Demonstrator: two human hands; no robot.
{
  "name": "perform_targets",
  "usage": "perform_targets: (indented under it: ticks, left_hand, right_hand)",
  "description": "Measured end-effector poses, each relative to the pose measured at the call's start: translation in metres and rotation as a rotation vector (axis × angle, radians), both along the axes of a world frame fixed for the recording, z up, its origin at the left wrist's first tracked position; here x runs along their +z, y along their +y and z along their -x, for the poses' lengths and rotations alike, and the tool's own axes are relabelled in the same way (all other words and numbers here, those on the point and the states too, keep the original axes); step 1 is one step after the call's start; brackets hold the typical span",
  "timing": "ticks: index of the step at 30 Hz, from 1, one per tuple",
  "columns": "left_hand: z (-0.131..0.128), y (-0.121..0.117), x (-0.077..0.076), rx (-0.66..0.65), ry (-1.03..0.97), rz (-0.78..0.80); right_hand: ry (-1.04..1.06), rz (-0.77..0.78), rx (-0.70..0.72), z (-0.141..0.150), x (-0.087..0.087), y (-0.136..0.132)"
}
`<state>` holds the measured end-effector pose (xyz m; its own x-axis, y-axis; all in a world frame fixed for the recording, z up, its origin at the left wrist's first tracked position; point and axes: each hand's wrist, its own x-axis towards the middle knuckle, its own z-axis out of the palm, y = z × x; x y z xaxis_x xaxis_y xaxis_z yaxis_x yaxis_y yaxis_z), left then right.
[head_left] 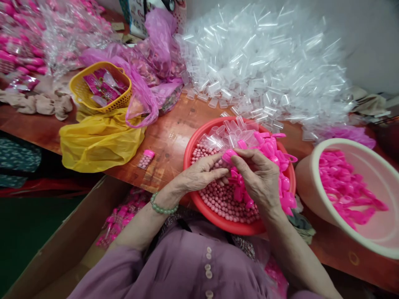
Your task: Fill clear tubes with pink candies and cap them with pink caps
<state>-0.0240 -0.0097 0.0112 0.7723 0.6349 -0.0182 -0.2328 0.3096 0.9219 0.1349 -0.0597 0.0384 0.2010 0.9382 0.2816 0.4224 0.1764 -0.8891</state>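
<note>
Over a red basin (188,160), my left hand (204,172) is closed around a small container whose body is mostly hidden by the fingers. My right hand (260,176) pinches the bright pink cap (229,156) at the top of that container. Below the hands, the basin holds many pink beads (220,203). Clear plastic tubes (232,133) lie at its far side, and pink plastic caps (269,149) are heaped on its right. A filled tube with a pink cap (146,159) lies on the table left of the basin.
A white tub (316,166) of pink parts stands at the right. Clear tubes (268,62) are piled high at the back. On the left are a yellow basket (102,109), a yellow bag (99,143) and a purple bag (160,33). Below the table, a cardboard box (62,232) holds pink-capped pieces.
</note>
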Motion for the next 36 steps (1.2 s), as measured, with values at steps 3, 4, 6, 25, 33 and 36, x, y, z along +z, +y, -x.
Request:
perform_targets:
  ticks: [3, 4, 6, 25, 33, 36]
  left_hand:
    - [0.001, -0.001, -0.002, -0.002, -0.016, -0.032]
    - [0.002, -0.001, -0.002, -0.003, -0.017, -0.051]
    - [0.002, -0.001, -0.002, -0.008, -0.009, -0.082]
    - [0.001, 0.001, -0.008, 0.088, -0.099, 0.133]
    - [-0.003, 0.002, -0.009, 0.108, -0.128, 0.296]
    - [0.000, 0.003, -0.011, 0.089, -0.113, 0.249]
  right_hand:
    - [-0.037, -0.035, -0.032, 0.002, -0.005, 0.000]
    - [-0.055, -0.053, -0.046, 0.004, -0.006, 0.000]
    - [-0.072, -0.086, -0.065, 0.006, -0.008, 0.000]
    - [-0.469, -0.235, 0.148, -0.001, -0.008, 0.007]
    - [-0.912, -0.334, 0.103, 0.007, -0.017, 0.009]
    - [-0.926, -0.384, 0.117, 0.008, -0.016, 0.009]
